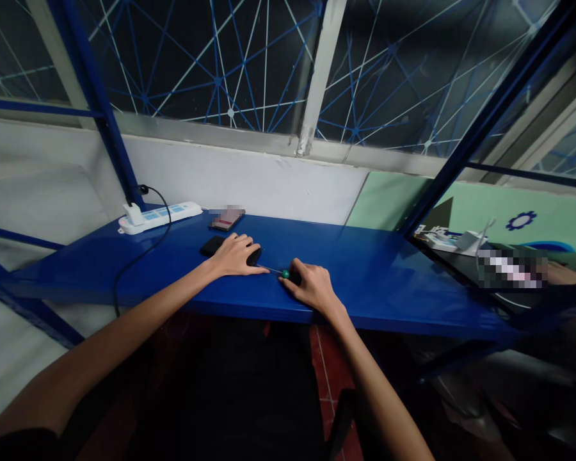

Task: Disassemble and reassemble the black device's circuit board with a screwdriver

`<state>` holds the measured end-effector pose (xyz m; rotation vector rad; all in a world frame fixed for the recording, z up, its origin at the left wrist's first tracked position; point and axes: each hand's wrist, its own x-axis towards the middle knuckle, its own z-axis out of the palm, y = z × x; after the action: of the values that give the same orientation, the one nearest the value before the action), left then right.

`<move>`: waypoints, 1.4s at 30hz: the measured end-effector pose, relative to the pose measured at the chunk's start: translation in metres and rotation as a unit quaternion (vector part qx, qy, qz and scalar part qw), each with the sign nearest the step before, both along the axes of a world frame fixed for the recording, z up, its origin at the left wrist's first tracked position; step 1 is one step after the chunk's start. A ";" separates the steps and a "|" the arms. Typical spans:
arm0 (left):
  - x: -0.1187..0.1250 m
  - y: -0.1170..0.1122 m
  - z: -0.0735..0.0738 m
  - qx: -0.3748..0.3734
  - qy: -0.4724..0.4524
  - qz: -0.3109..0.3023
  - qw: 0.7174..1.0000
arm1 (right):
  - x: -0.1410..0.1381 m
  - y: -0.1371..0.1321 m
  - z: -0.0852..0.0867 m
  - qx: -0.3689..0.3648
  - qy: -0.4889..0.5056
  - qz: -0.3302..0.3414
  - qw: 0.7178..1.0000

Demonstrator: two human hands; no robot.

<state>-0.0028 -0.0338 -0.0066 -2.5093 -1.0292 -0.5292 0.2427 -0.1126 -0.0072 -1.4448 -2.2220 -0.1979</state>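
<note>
My left hand (236, 255) lies on top of a flat black device (213, 246) on the blue table (365, 269), its fingers curled over the device's right end. My right hand (312, 285) is closed around the dark handle of a small screwdriver (285, 274) with a green collar. The thin metal shaft points left, toward the device under my left fingers.
A white power strip (160, 217) with a plug and a black cable (139, 256) lies at the table's back left. A small reddish object (226, 218) sits behind the device. A blue frame post (465, 147) slants at right, with another person's bench and hand (564, 274) beyond it.
</note>
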 end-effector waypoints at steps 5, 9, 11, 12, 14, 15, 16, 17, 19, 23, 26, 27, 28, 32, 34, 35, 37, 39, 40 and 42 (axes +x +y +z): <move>-0.001 0.000 0.000 0.002 0.001 0.001 1.000 | -0.001 -0.004 0.004 0.008 0.022 0.024 0.999; -0.001 0.000 0.001 -0.003 -0.004 -0.003 1.000 | 0.001 -0.003 0.003 0.014 0.024 0.019 0.999; -0.001 0.000 0.001 -0.003 -0.005 -0.004 1.000 | 0.003 -0.002 0.001 0.022 0.023 0.010 0.999; -0.001 0.000 0.001 -0.002 -0.005 -0.004 1.000 | 0.003 -0.001 0.000 0.025 0.021 0.007 0.999; -0.001 0.001 0.000 -0.001 -0.004 -0.005 1.000 | 0.004 0.000 -0.001 0.028 0.016 0.007 0.999; -0.001 0.001 0.000 -0.001 -0.004 -0.006 1.000 | 0.004 0.000 -0.001 0.028 0.013 0.008 0.999; -0.001 0.001 0.000 -0.001 -0.003 -0.007 1.000 | 0.004 0.000 -0.001 0.028 0.011 0.010 1.000; -0.001 0.001 0.000 -0.001 -0.003 -0.007 1.000 | 0.004 0.000 -0.001 0.028 0.010 0.010 1.000; -0.001 0.001 0.001 -0.001 -0.003 -0.008 1.000 | 0.003 0.001 -0.001 0.028 0.010 0.007 1.000; -0.001 0.000 0.001 -0.003 -0.005 -0.007 1.000 | 0.002 0.002 -0.002 0.022 0.012 0.004 1.000; 0.000 -0.001 0.001 -0.001 -0.006 -0.006 1.000 | 0.002 0.002 -0.003 0.012 0.003 -0.005 1.000; 0.000 -0.001 0.001 0.000 -0.005 -0.005 1.000 | 0.002 0.002 -0.003 0.009 0.001 -0.009 1.000; 0.000 -0.001 0.001 0.000 -0.003 -0.004 1.000 | 0.002 0.001 -0.002 0.008 0.000 -0.011 1.000; -0.001 0.000 0.000 -0.002 0.000 -0.004 1.000 | 0.002 -0.001 0.001 0.021 0.017 0.007 1.000; -0.001 0.001 -0.001 -0.001 -0.004 -0.005 1.000 | 0.001 -0.003 0.002 0.032 0.023 0.011 0.999; -0.001 0.001 -0.001 0.000 -0.006 -0.006 1.000 | 0.001 -0.003 0.002 0.034 0.023 0.010 0.999; -0.001 0.001 -0.001 0.000 -0.009 -0.006 1.000 | 0.002 -0.003 0.003 0.038 0.023 0.006 0.999; -0.001 0.000 0.000 -0.001 -0.010 -0.007 1.000 | 0.002 -0.003 0.002 0.044 0.024 0.002 0.999; -0.001 0.000 0.000 -0.002 -0.009 -0.007 1.000 | 0.003 -0.002 0.002 0.048 0.024 0.000 0.999; 0.000 -0.001 0.002 -0.003 -0.007 -0.008 1.000 | 0.003 -0.002 0.001 0.057 0.020 0.001 0.998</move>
<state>-0.0031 -0.0353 -0.0047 -2.5246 -1.0186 -0.5490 0.2459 -0.1142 -0.0061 -1.3740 -2.1433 -0.2868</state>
